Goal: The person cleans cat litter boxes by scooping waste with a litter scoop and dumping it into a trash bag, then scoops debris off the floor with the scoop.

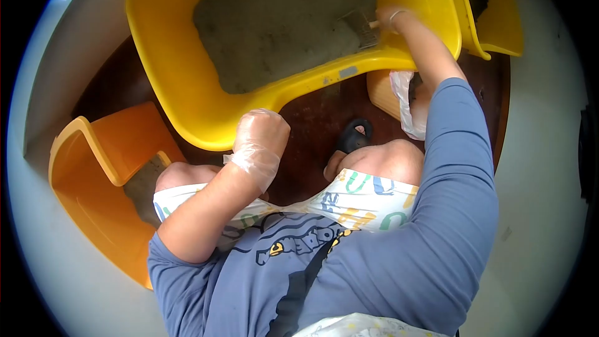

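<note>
A large yellow litter box (168, 75) holds a wide bed of grey litter (281, 25). Inside its right end, my right hand (389, 17), slightly blurred, grips the short pale handle of a slotted litter scoop (362, 29). The scoop's wire-like head rests at the litter's right edge. My left hand (262, 130) wears a clear plastic glove and is closed in a fist beside the box's near rim. Its fingertips are turned away from view, so anything inside them is hidden.
An orange container (93, 212) with grey material inside stands at the left. Behind my right forearm, a bin (382, 95) has a white plastic bag (404, 106) over its rim. Another yellow piece (505, 19) stands at the upper right. My sandalled foot (354, 137) is below the box.
</note>
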A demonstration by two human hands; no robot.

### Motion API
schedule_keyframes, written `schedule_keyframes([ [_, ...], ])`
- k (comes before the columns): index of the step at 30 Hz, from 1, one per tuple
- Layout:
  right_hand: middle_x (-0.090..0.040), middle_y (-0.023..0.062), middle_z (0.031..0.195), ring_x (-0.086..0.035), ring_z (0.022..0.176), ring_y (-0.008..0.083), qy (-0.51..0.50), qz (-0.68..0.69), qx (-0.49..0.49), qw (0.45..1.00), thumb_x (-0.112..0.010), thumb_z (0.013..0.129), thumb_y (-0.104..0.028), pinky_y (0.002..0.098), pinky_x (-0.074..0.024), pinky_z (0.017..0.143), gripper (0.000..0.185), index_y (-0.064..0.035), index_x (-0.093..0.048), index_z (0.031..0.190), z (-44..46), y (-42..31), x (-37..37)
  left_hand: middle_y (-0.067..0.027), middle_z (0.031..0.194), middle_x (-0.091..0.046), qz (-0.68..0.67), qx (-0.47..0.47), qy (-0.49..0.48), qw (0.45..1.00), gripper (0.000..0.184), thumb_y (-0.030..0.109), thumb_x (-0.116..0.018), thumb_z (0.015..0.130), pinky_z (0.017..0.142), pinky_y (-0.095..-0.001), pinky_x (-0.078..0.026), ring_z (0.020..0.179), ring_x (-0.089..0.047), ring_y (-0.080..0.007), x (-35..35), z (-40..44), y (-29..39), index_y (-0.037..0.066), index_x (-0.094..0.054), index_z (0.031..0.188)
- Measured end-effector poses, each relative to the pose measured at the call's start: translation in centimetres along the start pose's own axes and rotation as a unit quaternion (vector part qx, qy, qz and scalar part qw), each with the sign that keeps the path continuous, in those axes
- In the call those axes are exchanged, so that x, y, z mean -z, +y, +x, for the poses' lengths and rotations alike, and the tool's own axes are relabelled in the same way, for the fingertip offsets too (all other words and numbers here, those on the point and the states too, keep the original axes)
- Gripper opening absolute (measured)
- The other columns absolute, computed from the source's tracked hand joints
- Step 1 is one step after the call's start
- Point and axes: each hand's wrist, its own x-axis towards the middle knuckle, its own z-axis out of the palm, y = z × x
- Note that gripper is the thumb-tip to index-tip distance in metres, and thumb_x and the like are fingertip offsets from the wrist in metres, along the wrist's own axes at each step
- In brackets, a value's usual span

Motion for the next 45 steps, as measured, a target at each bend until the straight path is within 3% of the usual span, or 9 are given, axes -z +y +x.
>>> schedule_keyframes([
  [6, -0.068, 0.0224, 0.123, -0.066, 0.116, 0.0372, -0.03, -0.001, 0.124, 0.992, -0.061, 0.088, -0.015, 0.042, -0.0523, 0.097, 0.036, 0.0013, -0.071, 0.119, 1.5, -7.6, -0.5, -0.0046, 0.073, -0.071, -0.041, -0.044, -0.013, 0.998, 0.009, 0.017, -0.068, 0.077, 0.058, -0.032, -0.054, 0.073, -0.071, -0.0199, 0.8, -0.3, -0.7, 0.014, -0.075, 0.071],
  [9, -0.07, 0.0236, 0.119, -0.067, 0.112, 0.0384, -0.008, 0.035, 0.139, 0.99, -0.059, 0.085, -0.012, 0.0434, -0.0534, 0.095, 0.035, 0.0021, -0.072, 0.115, 2.1, -13.3, -1.6, -0.0047, 0.073, -0.071, -0.044, -0.016, 0.072, 0.996, 0.009, 0.018, -0.069, 0.076, 0.058, -0.0324, -0.053, 0.072, -0.07, -0.0203, -0.5, -0.2, -0.5, 0.014, -0.075, 0.07],
  [13, -0.069, 0.0267, 0.116, -0.068, 0.107, 0.0395, -0.026, 0.074, 0.172, 0.982, -0.056, 0.089, -0.014, 0.0447, -0.0542, 0.092, 0.034, 0.0043, -0.072, 0.113, 0.6, -18.5, -0.4, -0.0024, 0.073, -0.071, -0.035, -0.028, 0.023, 0.999, 0.007, 0.018, -0.07, 0.076, 0.058, -0.032, -0.052, 0.073, -0.07, -0.0185, -0.2, 0.1, 0.1, 0.016, -0.075, 0.073],
  [21, -0.07, 0.025, 0.116, -0.069, 0.105, 0.0393, 0.053, 0.138, 0.225, 0.963, -0.056, 0.09, -0.016, 0.0449, -0.0547, 0.09, 0.034, 0.0033, -0.072, 0.113, 1.6, -25.8, 0.5, -0.0021, 0.074, -0.071, -0.034, -0.041, -0.001, 0.999, 0.007, 0.017, -0.069, 0.077, 0.059, -0.0315, -0.051, 0.073, -0.069, -0.018, 0.3, 0.3, 0.2, 0.015, -0.075, 0.074],
  [26, -0.07, 0.0255, 0.114, -0.069, 0.105, 0.0394, 0.072, 0.162, 0.238, 0.955, -0.057, 0.089, -0.018, 0.0458, -0.0543, 0.091, 0.033, 0.0014, -0.074, 0.11, 1.4, -26.2, 1.3, 0.0002, 0.073, -0.069, -0.03, -0.037, 0.004, 0.999, 0.009, 0.016, -0.069, 0.079, 0.047, -0.0342, -0.045, 0.071, -0.069, -0.0184, -0.6, 0.8, 0.5, 0.016, -0.077, 0.076],
  [37, -0.071, 0.0228, 0.112, -0.068, 0.104, 0.0397, 0.145, 0.223, 0.264, 0.927, -0.057, 0.088, -0.024, 0.0457, -0.0532, 0.092, 0.033, -0.0038, -0.076, 0.105, 2.1, -26.9, 1.9, -0.0016, 0.077, -0.072, -0.01, -0.028, 0.015, 0.999, 0.011, 0.016, -0.068, 0.082, 0.057, -0.033, -0.052, 0.076, -0.071, -0.0185, 0.5, 0.2, -0.1, 0.016, -0.079, 0.08],
  [40, -0.071, 0.0261, 0.103, -0.068, 0.094, 0.0428, 0.139, 0.247, 0.301, 0.911, -0.059, 0.087, -0.027, 0.0454, -0.0542, 0.087, 0.033, -0.0007, -0.075, 0.097, 2.9, -26.2, 0.1, -0.0021, 0.077, -0.072, 0.007, -0.021, 0.016, 1.0, 0.011, 0.016, -0.068, 0.082, 0.057, -0.0328, -0.052, 0.076, -0.071, -0.0187, 0.5, 0.2, 0.1, 0.015, -0.079, 0.08],
  [43, -0.071, 0.0238, 0.109, -0.067, 0.102, 0.0415, 0.134, 0.312, 0.287, 0.896, -0.059, 0.087, -0.029, 0.0441, -0.0527, 0.092, 0.035, -0.0017, -0.075, 0.103, 2.1, -25.5, -1.0, -0.0034, 0.074, -0.07, 0.003, -0.016, 0.044, 0.999, 0.008, 0.016, -0.068, 0.079, 0.056, -0.0321, -0.051, 0.073, -0.07, -0.0188, -0.1, 0.0, -0.2, 0.013, -0.075, 0.076],
  [45, -0.07, 0.0257, 0.103, -0.067, 0.096, 0.0424, 0.125, 0.39, 0.257, 0.875, -0.063, 0.086, -0.028, 0.0439, -0.0536, 0.087, 0.033, -0.0001, -0.074, 0.098, 0.3, -25.1, -1.4, -0.0038, 0.073, -0.069, -0.001, -0.017, 0.058, 0.998, 0.008, 0.016, -0.068, 0.077, 0.056, -0.0317, -0.051, 0.071, -0.069, -0.0187, -0.3, -0.1, 0.0, 0.012, -0.074, 0.074],
])
